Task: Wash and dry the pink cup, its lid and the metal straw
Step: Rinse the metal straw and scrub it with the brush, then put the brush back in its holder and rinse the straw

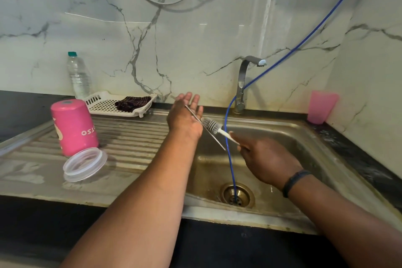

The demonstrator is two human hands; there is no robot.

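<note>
left hand (185, 115): fingers straight and spread, palm turned up-ish, straw (204, 127) lying across it, so resting on the palm more than gripped from what I can see

right hand (266, 159): curled round the white handle of the brush (212, 125), bristle end pointing toward my left palm

straw axis: runs diagonal, far end up by the left fingers, near end sticking out down-right over the sink (315, 137) toward my right hand

the bit that matters: brush head sits just beside the straw's middle, roughly crossing it, not lined up with it. Near open end of the straw is the closer one to my right hand, so I reckon the brush has to back off and come in along that axis

cup (74, 126): upside down on the drainboard, well left of both hands

lid (84, 164): just in front of the cup, looks like it's touching its base

tap (245, 80): no water running that I can see

cloth (132, 102): in the white tray (102, 104) at the back, not used yet by my guess
</note>
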